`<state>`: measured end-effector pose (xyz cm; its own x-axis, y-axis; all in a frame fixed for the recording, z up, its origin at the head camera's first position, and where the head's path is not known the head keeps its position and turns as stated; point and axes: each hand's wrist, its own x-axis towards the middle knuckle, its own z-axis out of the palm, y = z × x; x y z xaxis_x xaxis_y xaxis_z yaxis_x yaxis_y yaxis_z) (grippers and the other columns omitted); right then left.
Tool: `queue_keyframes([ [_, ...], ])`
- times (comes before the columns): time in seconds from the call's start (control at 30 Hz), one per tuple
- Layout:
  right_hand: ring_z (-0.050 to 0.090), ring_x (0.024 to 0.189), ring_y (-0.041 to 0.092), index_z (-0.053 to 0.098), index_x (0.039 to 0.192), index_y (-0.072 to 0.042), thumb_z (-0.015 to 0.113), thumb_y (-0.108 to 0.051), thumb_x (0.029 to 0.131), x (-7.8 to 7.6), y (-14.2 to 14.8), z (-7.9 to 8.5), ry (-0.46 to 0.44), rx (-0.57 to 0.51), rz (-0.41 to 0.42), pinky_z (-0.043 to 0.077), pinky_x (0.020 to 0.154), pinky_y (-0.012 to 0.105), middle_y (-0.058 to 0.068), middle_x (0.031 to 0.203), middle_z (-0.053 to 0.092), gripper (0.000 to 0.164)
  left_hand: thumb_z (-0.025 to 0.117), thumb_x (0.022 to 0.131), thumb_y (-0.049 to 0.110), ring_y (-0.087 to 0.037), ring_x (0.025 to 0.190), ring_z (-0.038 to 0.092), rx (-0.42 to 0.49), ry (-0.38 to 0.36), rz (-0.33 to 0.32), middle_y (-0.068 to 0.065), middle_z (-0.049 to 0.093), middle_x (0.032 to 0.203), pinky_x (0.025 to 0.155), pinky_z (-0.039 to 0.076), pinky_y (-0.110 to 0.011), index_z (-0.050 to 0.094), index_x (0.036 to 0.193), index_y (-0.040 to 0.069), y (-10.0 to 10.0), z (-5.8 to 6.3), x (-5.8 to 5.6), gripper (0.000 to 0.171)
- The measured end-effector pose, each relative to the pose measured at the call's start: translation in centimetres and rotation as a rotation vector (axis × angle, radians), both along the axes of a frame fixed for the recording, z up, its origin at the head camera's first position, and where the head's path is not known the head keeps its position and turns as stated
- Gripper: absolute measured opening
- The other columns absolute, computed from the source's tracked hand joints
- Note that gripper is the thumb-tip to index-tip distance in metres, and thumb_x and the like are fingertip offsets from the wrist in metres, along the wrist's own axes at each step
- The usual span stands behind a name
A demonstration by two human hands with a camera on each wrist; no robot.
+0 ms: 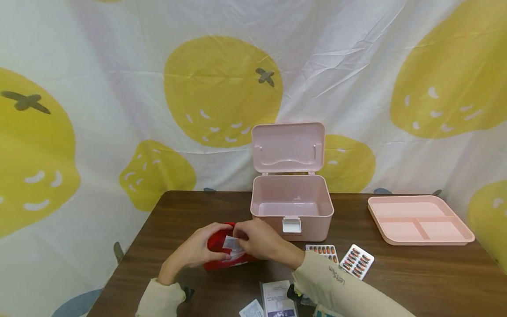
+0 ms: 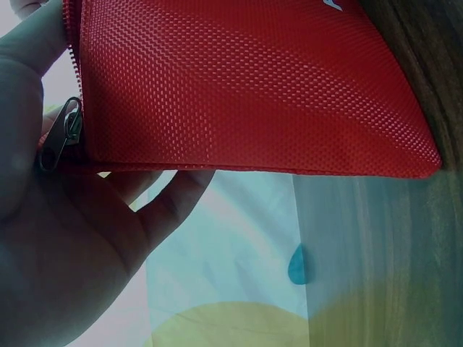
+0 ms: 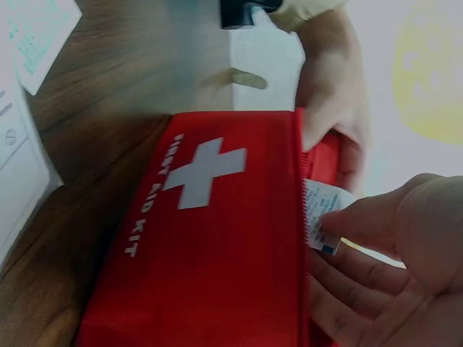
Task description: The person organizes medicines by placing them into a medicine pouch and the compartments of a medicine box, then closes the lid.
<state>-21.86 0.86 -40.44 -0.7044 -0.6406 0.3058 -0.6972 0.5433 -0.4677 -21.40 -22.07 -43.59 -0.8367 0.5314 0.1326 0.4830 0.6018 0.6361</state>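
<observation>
A: Where was the red woven-fabric first-aid pouch with the white cross (image 3: 246, 246) kept?

B: Between the two grips, on the dark wood-grain desk (image 1: 416, 273). Its end was held by the left grip (image 1: 194, 247), thumb and fingers curled round it.

A: And by the right grip (image 1: 257, 240)?

B: The small white printed packet (image 3: 322, 206) was pinched there between thumb and fingers, at the pouch's mouth.

A: How much could be counted as done?

B: The pouch was unzipped, and the packet was seen partly within. Whether it was being put in or drawn out could not be told.

A: What was left, then?

B: The packet was not yet released, nor the zip closed. Two silver blister sheets of red-and-dark capsules (image 1: 357, 262) were seen right of the right grip, and a flat clear-wrapped printed pack (image 1: 277, 297) nearer the person. The pale-pink plastic lidded box (image 1: 314, 226) was left open just beyond that grip; the pink three-compartment tray (image 1: 400, 212) was placed well to its right.
</observation>
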Motion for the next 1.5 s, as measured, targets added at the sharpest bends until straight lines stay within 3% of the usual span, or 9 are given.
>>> queue_keyframes([
  [0.23, 0.062, 0.066, 0.013, 0.07, 0.082, -0.015, 0.073, -0.011, 0.084, 0.4, -0.9, -0.7, 0.131, 0.074, -0.071, 0.054, 0.061, 0.028, -0.002, 0.079, 0.072, 0.005, 0.083, 0.08, 0.035, -0.019, 0.109, 0.06, 0.018, -0.013, -0.002, 0.002, 0.061, 0.125, 0.092, 0.054, -0.039, 0.054, 0.135, 0.018, 0.0, 0.0, 0.0, 0.065],
  [0.47, 0.064, 0.065, 0.017, 0.069, 0.078, -0.016, 0.073, -0.012, 0.084, 0.5, -1.3, -1.6, 0.194, 0.112, -0.095, 0.056, 0.06, 0.032, -0.002, 0.074, 0.07, 0.008, 0.084, 0.079, 0.033, -0.018, 0.111, 0.059, 0.028, -0.049, 0.011, 0.003, 0.06, 0.126, 0.094, 0.054, -0.039, 0.054, 0.135, 0.019, 0.0, 0.1, 0.0, 0.064],
  [0.7, 0.065, 0.065, 0.02, 0.069, 0.076, -0.019, 0.071, -0.013, 0.083, 0.5, -1.6, -1.9, 0.25, 0.172, -0.125, 0.053, 0.055, 0.033, -0.003, 0.072, 0.07, 0.01, 0.083, 0.08, 0.032, -0.021, 0.11, 0.059, 0.03, -0.027, 0.0, -0.001, 0.061, 0.127, 0.092, 0.054, -0.042, 0.054, 0.135, 0.018, -0.1, -0.1, 0.1, 0.064],
  [1.1, 0.065, 0.067, 0.018, 0.072, 0.083, -0.012, 0.07, -0.004, 0.082, 0.5, -1.1, -1.6, 0.177, 0.139, -0.075, 0.055, 0.062, 0.03, 0.001, 0.077, 0.071, 0.008, 0.082, 0.081, 0.031, -0.022, 0.111, 0.059, 0.023, -0.032, -0.005, -0.002, 0.06, 0.126, 0.093, 0.054, -0.042, 0.054, 0.135, 0.017, 0.0, -0.1, 0.0, 0.063],
  [1.27, 0.067, 0.073, 0.019, 0.074, 0.088, -0.009, 0.071, -0.008, 0.085, 0.7, -0.3, -0.8, 0.139, 0.094, -0.038, 0.058, 0.072, 0.031, 0.004, 0.086, 0.074, 0.005, 0.084, 0.079, 0.032, -0.019, 0.111, 0.059, 0.015, -0.007, 0.001, 0.001, 0.061, 0.126, 0.093, 0.054, -0.039, 0.055, 0.135, 0.017, 0.0, -0.1, -0.1, 0.065],
  [1.5, 0.063, 0.072, 0.015, 0.073, 0.085, -0.01, 0.072, -0.005, 0.084, 0.8, 0.9, -0.3, 0.09, 0.005, 0.023, 0.056, 0.071, 0.027, 0.001, 0.083, 0.072, 0.005, 0.084, 0.079, 0.032, -0.02, 0.111, 0.059, 0.016, -0.029, 0.01, 0.001, 0.061, 0.126, 0.092, 0.055, -0.04, 0.055, 0.135, 0.016, 0.0, 0.1, 0.0, 0.066],
])
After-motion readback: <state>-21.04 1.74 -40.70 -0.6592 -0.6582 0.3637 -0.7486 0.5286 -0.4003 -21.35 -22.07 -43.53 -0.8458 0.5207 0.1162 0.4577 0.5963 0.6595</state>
